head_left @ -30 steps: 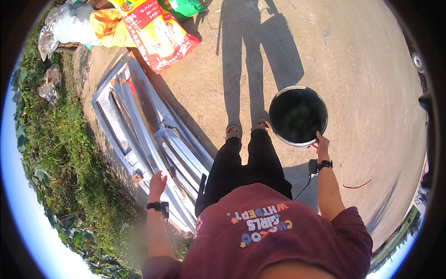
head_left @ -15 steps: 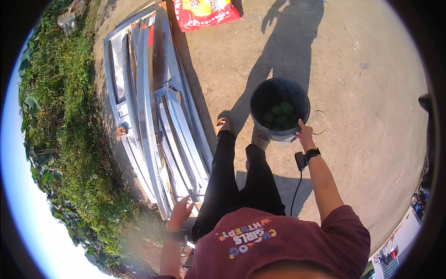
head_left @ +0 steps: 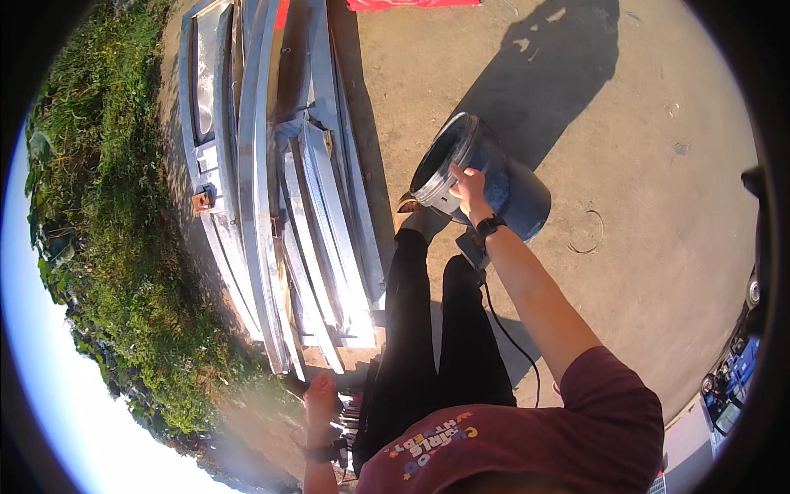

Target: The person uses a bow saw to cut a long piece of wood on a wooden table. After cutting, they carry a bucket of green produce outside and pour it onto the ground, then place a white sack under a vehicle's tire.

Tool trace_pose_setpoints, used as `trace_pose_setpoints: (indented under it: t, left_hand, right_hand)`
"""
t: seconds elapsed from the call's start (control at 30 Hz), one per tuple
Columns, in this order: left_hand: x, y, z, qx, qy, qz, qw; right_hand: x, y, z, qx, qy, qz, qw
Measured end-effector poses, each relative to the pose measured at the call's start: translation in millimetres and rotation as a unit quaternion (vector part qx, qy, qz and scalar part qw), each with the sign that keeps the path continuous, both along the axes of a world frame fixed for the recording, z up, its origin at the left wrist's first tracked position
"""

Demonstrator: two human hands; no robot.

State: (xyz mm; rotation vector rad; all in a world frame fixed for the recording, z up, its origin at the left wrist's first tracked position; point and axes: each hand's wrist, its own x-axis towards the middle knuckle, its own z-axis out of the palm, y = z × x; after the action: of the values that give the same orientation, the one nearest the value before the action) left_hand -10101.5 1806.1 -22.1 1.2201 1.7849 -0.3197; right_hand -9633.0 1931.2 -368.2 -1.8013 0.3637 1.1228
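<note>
A dark bucket (head_left: 517,191) is tipped toward the left in front of my legs, its mouth facing left. My right hand (head_left: 469,189) is closed on its near rim, with the thumb lying along the edge. Only a dark strip of the inside shows; the contents are hidden from this angle. My left hand (head_left: 319,397) hangs low at my left side, fingers curled, near the lower end of the metal frames (head_left: 255,173). Whether anything is inside its fingers cannot be made out.
Green plants (head_left: 123,272) grow along the left beyond the metal frames. A red bag (head_left: 403,3) lies at the far edge. A thin wire loop (head_left: 594,235) is on the concrete ground (head_left: 658,189) right of the bucket. A black cable (head_left: 510,329) hangs from my right wrist.
The bucket has gone from upright to tipped leftward, so the round green things inside are now out of sight. My right hand moved left with it. My left hand's fingers curled in.
</note>
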Motion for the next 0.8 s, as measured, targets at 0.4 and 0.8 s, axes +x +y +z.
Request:
trace_pose_setpoints:
  t: [0.4, 0.8]
  left_hand:
    - [18, -93, -51, -0.103, -0.066, 0.106, 0.987]
    - [42, -108, -82, -0.087, -0.053, 0.158, 0.982]
  right_hand:
    - [1, -87, -33, 0.068, -0.374, 0.223, 0.898]
    - [94, -231, -71, -0.284, -0.123, 0.042, 0.950]
